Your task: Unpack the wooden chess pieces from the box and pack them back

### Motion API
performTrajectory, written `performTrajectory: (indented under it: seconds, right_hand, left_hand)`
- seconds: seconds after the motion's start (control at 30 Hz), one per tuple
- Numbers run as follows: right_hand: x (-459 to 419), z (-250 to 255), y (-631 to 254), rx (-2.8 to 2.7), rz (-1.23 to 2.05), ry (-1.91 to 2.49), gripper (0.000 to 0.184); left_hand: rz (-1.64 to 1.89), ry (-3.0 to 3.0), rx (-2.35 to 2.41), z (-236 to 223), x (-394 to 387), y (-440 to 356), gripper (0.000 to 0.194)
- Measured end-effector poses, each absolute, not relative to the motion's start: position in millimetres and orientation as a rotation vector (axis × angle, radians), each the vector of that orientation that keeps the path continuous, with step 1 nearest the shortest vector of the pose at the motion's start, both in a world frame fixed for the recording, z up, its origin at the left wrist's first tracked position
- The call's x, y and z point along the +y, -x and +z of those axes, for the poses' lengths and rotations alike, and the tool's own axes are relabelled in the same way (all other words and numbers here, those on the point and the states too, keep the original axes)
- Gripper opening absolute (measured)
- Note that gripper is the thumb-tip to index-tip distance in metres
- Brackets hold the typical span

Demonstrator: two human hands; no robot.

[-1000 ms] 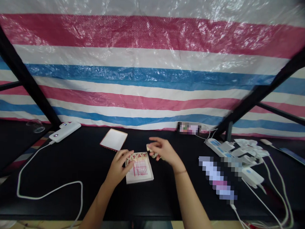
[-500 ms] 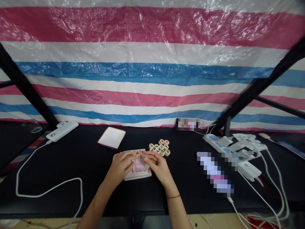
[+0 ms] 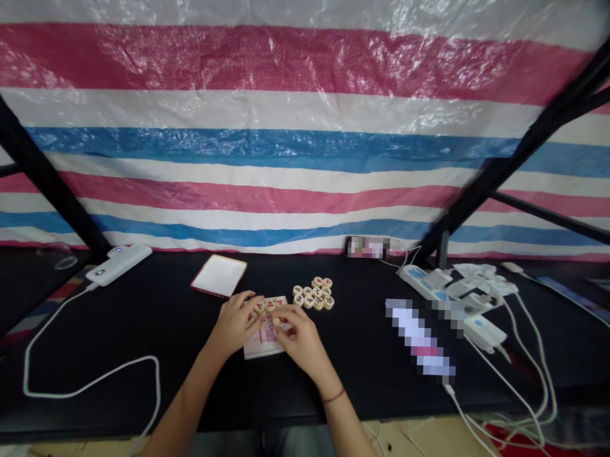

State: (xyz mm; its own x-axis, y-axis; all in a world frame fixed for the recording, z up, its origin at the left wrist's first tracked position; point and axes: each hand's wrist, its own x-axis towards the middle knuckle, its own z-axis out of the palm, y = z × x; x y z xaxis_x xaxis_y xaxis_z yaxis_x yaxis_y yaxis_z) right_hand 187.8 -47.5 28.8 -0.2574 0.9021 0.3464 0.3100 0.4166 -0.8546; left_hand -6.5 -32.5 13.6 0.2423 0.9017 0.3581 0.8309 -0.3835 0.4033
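A shallow white box (image 3: pixel 265 351) lies on the table in front of me, with red-marked Chinese chess pieces (image 3: pixel 269 306) in a row along its far side. A pink-lined sheet (image 3: pixel 267 332) shows inside it. My left hand (image 3: pixel 235 325) is curled over the box's left side, fingers near the pieces and thumb over the sheet. From the right, my right hand (image 3: pixel 302 336) reaches over the box, its thumb and fingers closed around a chess piece, partly hidden. Several loose chess pieces (image 3: pixel 315 294) sit in a cluster just beyond my right hand.
A box lid (image 3: pixel 219 276), white inside, lies beyond my left hand. A white device (image 3: pixel 121 262) with a cable stands at the left. Phones (image 3: pixel 421 339) and a power strip (image 3: pixel 447 300) with plugs and cords are at the right. Striped sheeting (image 3: pixel 266 187) hangs behind.
My right hand has moved a little left and nearer over the box, its fingers now closing at the pieces. More of the far row shows. The view has shifted slightly.
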Motion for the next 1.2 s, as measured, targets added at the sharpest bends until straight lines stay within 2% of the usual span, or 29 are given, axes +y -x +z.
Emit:
performTrajectory:
  seconds: [0.17, 0.37, 0.5, 0.8, 1.03, 1.2]
  right_hand:
    - [-41, 20, -178, -1.923, 0.557, 1.029, 0.031]
    - [-42, 14, -173, -2.052, 0.345, 1.114, 0.014]
    - [-41, 17, -172, -2.092, 0.358, 1.138, 0.004]
    - [-37, 21, -172, -2.177, 0.431, 1.21, 0.019]
    - [-37, 24, -167, -2.176, 0.461, 1.245, 0.015]
    - [-20, 31, -194, -1.949, 0.506, 1.201, 0.014]
  left_hand:
    - [0.81, -2.255, 1.636, 7, -26, 3, 0.035]
    - [0.992, -2.158, 1.584, -3, -26, 4, 0.035]
    - [1.024, -2.075, 1.517, -8, -26, 8, 0.04]
    - [1.065, -2.057, 1.436, -3, -31, 9, 0.047]
    - [0.947, -2.177, 1.493, -3, -37, 6, 0.059]
    - [0.923, -2.191, 1.512, -5, -34, 6, 0.034]
